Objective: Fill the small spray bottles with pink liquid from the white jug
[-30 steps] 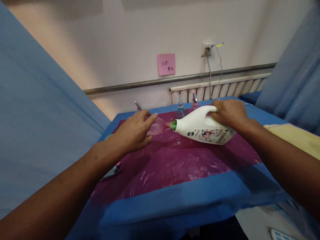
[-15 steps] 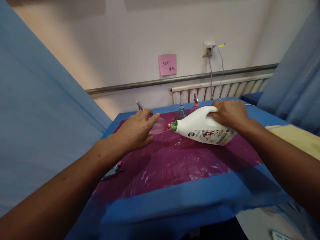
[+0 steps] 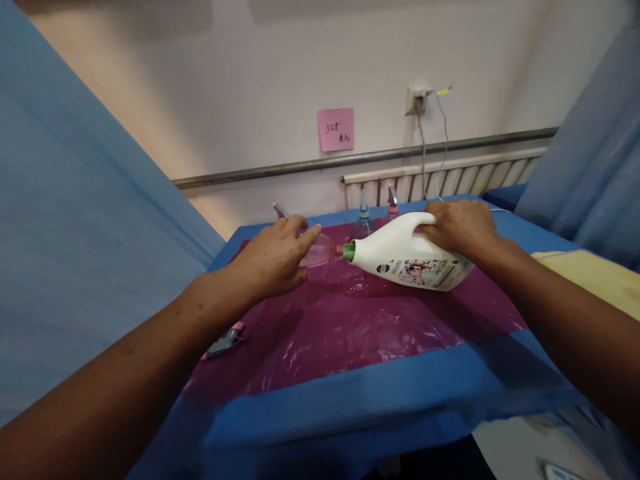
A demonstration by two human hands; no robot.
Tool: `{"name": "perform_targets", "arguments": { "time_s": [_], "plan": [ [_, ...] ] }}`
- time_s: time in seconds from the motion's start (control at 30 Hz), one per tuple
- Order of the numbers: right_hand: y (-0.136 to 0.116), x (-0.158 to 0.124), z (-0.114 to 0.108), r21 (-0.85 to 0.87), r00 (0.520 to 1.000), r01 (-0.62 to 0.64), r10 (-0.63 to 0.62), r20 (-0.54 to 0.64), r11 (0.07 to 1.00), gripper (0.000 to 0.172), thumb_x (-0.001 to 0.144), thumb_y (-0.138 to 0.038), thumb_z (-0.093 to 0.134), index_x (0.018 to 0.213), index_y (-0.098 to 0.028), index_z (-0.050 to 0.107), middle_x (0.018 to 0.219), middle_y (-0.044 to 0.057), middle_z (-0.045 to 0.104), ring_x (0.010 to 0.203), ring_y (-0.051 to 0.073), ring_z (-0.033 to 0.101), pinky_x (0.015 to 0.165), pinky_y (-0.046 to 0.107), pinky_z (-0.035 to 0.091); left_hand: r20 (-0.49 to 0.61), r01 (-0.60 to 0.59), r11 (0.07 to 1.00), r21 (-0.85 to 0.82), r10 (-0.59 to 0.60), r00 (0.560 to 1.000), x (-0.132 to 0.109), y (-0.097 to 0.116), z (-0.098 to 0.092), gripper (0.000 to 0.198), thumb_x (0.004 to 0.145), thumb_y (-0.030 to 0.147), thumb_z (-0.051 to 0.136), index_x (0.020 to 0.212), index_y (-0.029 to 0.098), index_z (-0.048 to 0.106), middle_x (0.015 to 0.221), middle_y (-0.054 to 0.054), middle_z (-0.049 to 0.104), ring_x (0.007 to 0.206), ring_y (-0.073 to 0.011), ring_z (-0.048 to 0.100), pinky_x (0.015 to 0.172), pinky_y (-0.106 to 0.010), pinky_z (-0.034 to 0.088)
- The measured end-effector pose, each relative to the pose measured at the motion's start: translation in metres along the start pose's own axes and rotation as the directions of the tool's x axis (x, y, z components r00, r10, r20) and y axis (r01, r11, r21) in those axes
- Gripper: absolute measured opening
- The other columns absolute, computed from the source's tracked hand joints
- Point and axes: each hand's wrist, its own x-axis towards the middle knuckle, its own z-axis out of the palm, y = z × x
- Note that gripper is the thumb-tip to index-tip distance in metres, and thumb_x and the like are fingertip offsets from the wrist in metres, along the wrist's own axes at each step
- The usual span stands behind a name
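My right hand [image 3: 460, 227] grips the handle of a white detergent jug [image 3: 395, 250], which is tilted far over with its mouth to the left. The jug's green spout [image 3: 349, 251] meets the red-pink neck of a clear pink spray bottle [image 3: 319, 251] lying on its side. My left hand [image 3: 280, 260] is wrapped round the body of that bottle and hides its base. Nearer me on the left, a loose grey-and-pink spray head [image 3: 225, 341] lies on the purple plastic sheet [image 3: 340, 333].
Behind the jug stand a teal spray bottle [image 3: 364, 220] and a pink-topped one [image 3: 393, 200]. Another spray head [image 3: 280, 211] shows beyond my left hand. Blue curtains [image 3: 75, 200] hang at both sides. A yellow cloth [image 3: 590, 277] lies right, and a radiator [image 3: 465, 177] runs along the wall.
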Motion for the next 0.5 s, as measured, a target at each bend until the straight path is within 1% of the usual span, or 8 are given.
{"name": "perform_targets", "arguments": {
  "time_s": [0.23,0.37,0.5],
  "plan": [
    [-0.0012,0.0002,-0.0017,0.005,1.000,0.001,-0.001,0.017,1.000,0.048,0.109,-0.059,0.055,0.122,-0.024,0.084,0.110,0.018,0.085,0.089,0.035,0.075,0.070,0.040,0.035,-0.006,-0.003,1.000,-0.024,0.002,1.000,0.0019,-0.0013,0.0012,0.082,0.089,0.016,0.073,0.168,0.012,0.051,0.156,-0.028,0.058,0.135,-0.0441,0.064,0.104,-0.055,0.058],
    [-0.0012,0.0009,0.0000,0.006,1.000,0.005,-0.005,0.006,1.000,0.044,0.110,-0.056,0.054,0.120,-0.025,0.083,0.109,0.017,0.085,0.087,0.033,0.075,0.068,0.039,0.033,0.002,-0.006,1.000,-0.019,0.006,1.000,0.0021,-0.0007,-0.0002,0.081,0.089,0.017,0.072,0.167,0.011,0.052,0.155,-0.028,0.059,0.133,-0.0437,0.064,0.104,-0.055,0.059],
    [-0.0016,0.0015,0.0002,0.007,1.000,0.000,0.000,0.007,1.000,0.043,0.109,-0.055,0.057,0.120,-0.024,0.083,0.110,0.018,0.085,0.088,0.034,0.074,0.070,0.039,0.035,0.013,-0.013,1.000,-0.011,0.013,1.000,0.0028,-0.0005,-0.0011,0.081,0.089,0.017,0.071,0.168,0.010,0.051,0.155,-0.029,0.058,0.132,-0.0446,0.064,0.102,-0.056,0.059]
  ]
}}
